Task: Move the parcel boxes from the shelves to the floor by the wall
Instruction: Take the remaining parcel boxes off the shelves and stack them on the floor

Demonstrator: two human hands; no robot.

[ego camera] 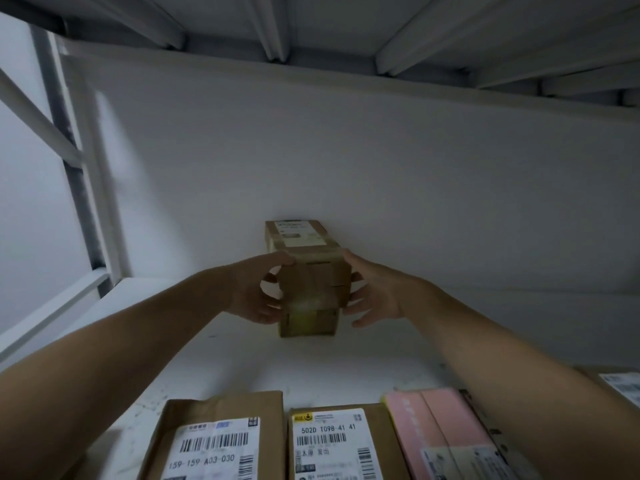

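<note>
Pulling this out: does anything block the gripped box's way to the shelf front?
Brown parcel 159-159, brown parcel 502D and a pink box line the front of the shelf, in front of the small box.

A small box (313,285) sat between your left hand (258,289) and right hand (375,292), deep on the shelf (207,358). Behind it, a labelled box (298,235) lay against the wall (381,168). Nearest you, the left parcel (214,438), middle parcel (332,445) and right parcel (446,434) lay side by side.
</note>
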